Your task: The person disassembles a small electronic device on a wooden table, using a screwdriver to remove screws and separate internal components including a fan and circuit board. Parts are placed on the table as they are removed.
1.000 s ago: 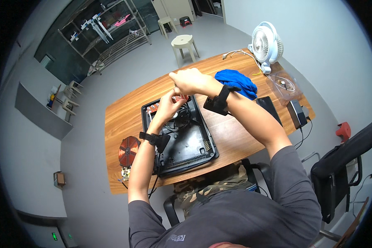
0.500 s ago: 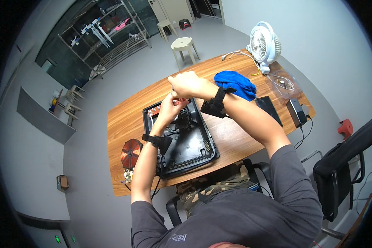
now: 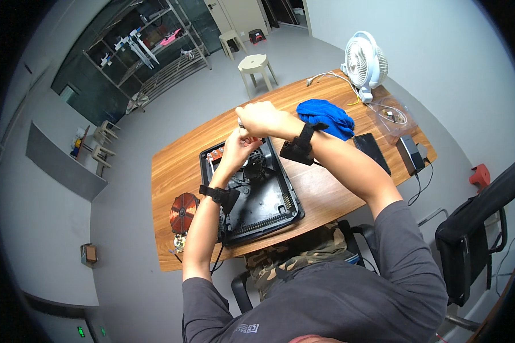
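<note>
An open black appliance housing [image 3: 257, 197], like an induction cooker's base, lies on the table in front of me. Inside it sit a black fan [image 3: 254, 170] and an orange-red circuit board [image 3: 214, 155] at the far left corner. Over the housing's far end, my left hand [image 3: 238, 150] has its fingers bent together. Directly above and touching it, my right hand [image 3: 263, 119] is closed in a fist. Whatever the two hands grip is hidden by the fingers. Beside my left forearm lies a round copper coil [image 3: 184, 212], with a small circuit board [image 3: 179, 242] near it.
On the wooden table [image 3: 326, 180], to the right, are a blue cloth [image 3: 326, 118], a black phone [image 3: 372, 153] and a black power adapter [image 3: 409, 154]. A white fan [image 3: 365, 66] and a clear plastic bag [image 3: 392, 119] stand farther back. A black chair [image 3: 469, 246] is at right.
The hands stay together over the housing's far end, with the right fist slightly shifted. The whole view has moved a little.
</note>
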`<state>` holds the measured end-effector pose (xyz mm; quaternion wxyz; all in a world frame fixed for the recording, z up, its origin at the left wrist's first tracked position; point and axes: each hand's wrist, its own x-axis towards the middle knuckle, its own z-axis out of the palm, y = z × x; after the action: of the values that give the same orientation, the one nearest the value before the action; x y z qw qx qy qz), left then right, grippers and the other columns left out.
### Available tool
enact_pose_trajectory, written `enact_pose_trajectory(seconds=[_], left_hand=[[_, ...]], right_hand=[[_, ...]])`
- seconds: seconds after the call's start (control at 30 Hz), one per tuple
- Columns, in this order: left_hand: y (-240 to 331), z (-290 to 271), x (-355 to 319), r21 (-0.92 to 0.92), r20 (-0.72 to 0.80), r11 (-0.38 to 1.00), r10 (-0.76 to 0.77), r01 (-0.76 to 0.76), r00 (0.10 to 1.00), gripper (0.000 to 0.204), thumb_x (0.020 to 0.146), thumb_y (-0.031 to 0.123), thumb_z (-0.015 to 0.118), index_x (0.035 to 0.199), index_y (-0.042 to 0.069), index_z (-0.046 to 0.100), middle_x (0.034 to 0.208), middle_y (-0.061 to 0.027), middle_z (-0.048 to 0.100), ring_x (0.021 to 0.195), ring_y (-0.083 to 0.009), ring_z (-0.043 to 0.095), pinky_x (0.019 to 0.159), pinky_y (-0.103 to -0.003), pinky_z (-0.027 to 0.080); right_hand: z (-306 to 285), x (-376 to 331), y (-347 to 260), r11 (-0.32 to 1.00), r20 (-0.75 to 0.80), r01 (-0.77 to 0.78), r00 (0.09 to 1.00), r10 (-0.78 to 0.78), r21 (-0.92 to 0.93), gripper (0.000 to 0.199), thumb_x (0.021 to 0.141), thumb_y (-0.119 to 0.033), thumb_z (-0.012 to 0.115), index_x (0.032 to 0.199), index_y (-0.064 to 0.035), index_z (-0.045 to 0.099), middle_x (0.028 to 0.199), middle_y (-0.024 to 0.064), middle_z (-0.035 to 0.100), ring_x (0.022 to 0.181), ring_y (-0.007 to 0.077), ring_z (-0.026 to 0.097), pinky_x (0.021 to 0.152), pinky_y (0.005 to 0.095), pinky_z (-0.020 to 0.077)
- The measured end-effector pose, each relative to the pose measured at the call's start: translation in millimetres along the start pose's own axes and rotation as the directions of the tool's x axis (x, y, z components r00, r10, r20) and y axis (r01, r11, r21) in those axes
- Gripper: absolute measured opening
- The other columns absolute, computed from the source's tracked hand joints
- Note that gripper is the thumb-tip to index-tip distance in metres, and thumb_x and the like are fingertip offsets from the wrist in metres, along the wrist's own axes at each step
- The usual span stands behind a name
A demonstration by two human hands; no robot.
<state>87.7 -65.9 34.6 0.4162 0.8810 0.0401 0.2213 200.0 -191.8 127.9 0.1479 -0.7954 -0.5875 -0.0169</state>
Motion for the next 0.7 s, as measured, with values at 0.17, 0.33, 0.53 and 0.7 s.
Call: enact_pose_trajectory(seconds=[0.17,0.33,0.53,0.7], left_hand=[[1.3,-4.4,-7.4,-0.046,0.047,0.996,-0.069,0.071,0.996,0.022,0.084,0.014,0.082,0.096,0.001,0.07,0.085,-0.0051,0.069,0.079,-0.0137,0.065,0.075,-0.031,0.053],[24.6,-4.7,-5.3,0.08,0.042,0.975,-0.212,0.208,0.976,0.023,0.084,0.015,0.082,0.097,0.0,0.07,0.084,-0.0051,0.069,0.08,-0.0134,0.065,0.078,-0.031,0.054],[4.8,-2.5,-11.1,-0.051,0.003,0.997,-0.052,0.052,0.999,0.024,0.085,0.016,0.082,0.098,-0.001,0.07,0.084,-0.0071,0.072,0.08,-0.015,0.067,0.08,-0.032,0.055],[-4.9,-5.2,-12.8,0.076,0.048,0.988,-0.135,0.131,0.99,0.028,0.087,0.019,0.08,0.103,-0.002,0.069,0.09,-0.0106,0.075,0.085,-0.0169,0.07,0.082,-0.033,0.055]], right_hand=[[0.9,-10.8,-2.5,1.0,-0.12,0.002,0.993,-0.005,-0.027,0.043,0.085,-0.04,0.072,0.102,-0.0016,0.067,0.092,0.02,0.072,0.088,0.0383,0.072,0.077,0.0463,0.0587],[-3.5,-3.9,-9.5,0.997,0.003,-0.066,0.998,0.066,-0.042,0.044,0.084,-0.042,0.075,0.103,-0.0025,0.067,0.092,0.0208,0.072,0.087,0.0382,0.072,0.077,0.0449,0.0589],[8.6,-8.5,-6.3,1.0,-0.178,0.018,0.984,-0.018,0.0,0.048,0.082,-0.035,0.078,0.11,0.0003,0.062,0.093,0.0198,0.072,0.09,0.0392,0.072,0.078,0.0452,0.0591],[13.4,-10.5,-8.2,0.998,-0.198,-0.045,0.979,0.052,0.042,0.056,0.083,-0.039,0.077,0.115,0.0016,0.055,0.102,0.0253,0.068,0.096,0.042,0.07,0.082,0.0505,0.0576]])
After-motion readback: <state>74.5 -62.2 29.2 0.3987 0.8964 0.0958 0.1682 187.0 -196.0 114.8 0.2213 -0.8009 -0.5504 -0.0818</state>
